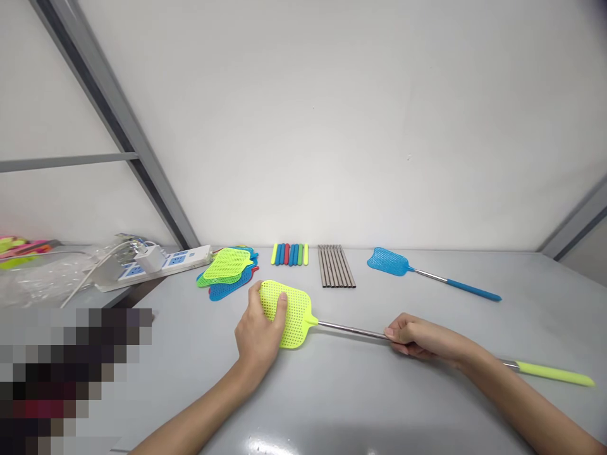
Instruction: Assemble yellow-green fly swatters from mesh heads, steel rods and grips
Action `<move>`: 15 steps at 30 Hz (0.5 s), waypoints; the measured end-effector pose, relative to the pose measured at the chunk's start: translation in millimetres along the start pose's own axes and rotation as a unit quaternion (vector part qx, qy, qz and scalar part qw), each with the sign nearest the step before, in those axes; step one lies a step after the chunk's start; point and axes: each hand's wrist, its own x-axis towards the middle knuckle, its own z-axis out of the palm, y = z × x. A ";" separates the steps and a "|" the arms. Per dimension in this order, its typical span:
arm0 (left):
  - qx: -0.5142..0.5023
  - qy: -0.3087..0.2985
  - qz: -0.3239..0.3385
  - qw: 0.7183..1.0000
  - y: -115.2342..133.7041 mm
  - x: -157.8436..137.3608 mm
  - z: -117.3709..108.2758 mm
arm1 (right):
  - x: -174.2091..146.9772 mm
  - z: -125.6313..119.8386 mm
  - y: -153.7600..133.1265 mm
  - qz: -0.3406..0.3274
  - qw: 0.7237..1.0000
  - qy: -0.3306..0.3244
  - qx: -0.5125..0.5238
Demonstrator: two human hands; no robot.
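Both hands are closed on one yellow fly swatter (pixel 353 330), which is held crosswise over the grey table (pixel 341 395). Its flat head (pixel 298 316) is clasped by the left hand (pixel 258 332), thumb on top and fingers behind; its thin metal rod (pixel 339 327) is pinched by the right hand (pixel 422 338) between thumb and fingers. Little weight is to be expected: the head is judged thin and bendy, the rod stiff but smooth, a little slippery and perhaps easily bent if forced sideways. It is probably best gripped at the neck (pixel 311 320), where head and rod are joined, and along the handle (pixel 554 373). The head is bright yellow-green, rounded and pierced with small holes; the long handle, of matching colour, is seen past the right hand, with part of the rod hidden. Whether the handle is rested on the table cannot be told. Beyond the hands, from left to right, are laid piled swatter heads (pixel 227 264), a row of coloured grips (pixel 287 254), metal tubes (pixel 336 266) and a blue fly swatter (pixel 389 261).
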 end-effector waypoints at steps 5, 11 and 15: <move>0.008 -0.010 -0.007 1.000 -1.2 0.4 1.7 | 1.4 -0.3 1.1 0.001 1.000 -0.004 0.004; 0.007 -0.002 -0.004 1.000 -0.5 -1.0 2.7 | 3.0 -2.2 3.9 -0.001 1.000 -0.002 -0.003; -0.006 0.005 -0.001 1.000 -1.0 -3.4 3.8 | 3.5 -2.9 5.1 -0.002 1.000 -0.002 -0.007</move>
